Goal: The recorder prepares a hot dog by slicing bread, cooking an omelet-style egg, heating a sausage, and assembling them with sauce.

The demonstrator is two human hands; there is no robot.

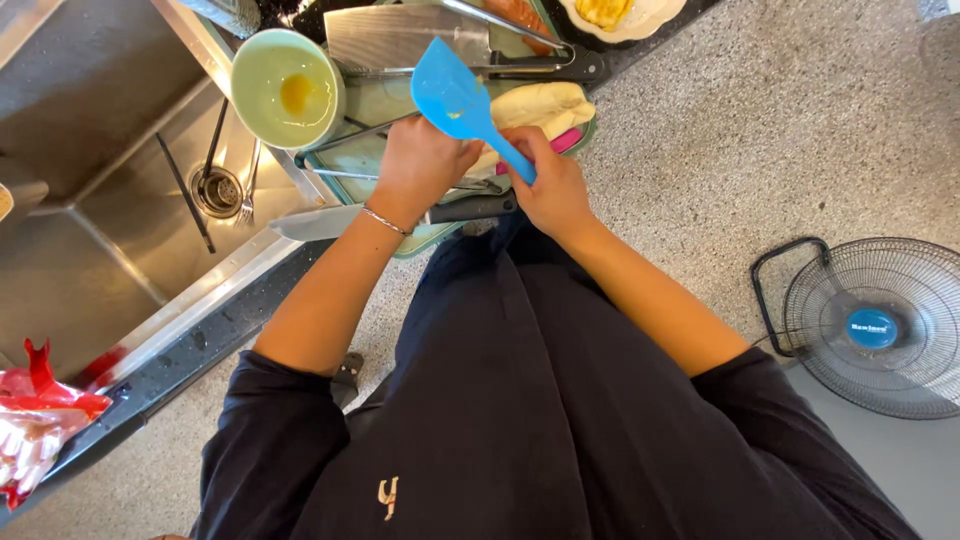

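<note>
My right hand (553, 183) grips the handle of a blue silicone spatula (452, 97), whose blade points up and to the left with a small yellow smear on it. Close beside it, my left hand (420, 160) rests over a pale green cutting board (380, 110); a thin bracelet circles its wrist. Whether the left hand holds anything is hidden. A pale piece of dough or bread (545, 103) lies on the board just beyond both hands. A light green bowl (285, 88) with yellow egg residue sits left of the board.
A cleaver (400, 35), metal tongs (510, 25) and a long knife (380, 215) lie on or near the board. A steel sink (130, 200) with utensils is at the left, a white plate of yellow food (620, 15) above, a floor fan (880, 320) at the right, a red packet (35, 410) at lower left.
</note>
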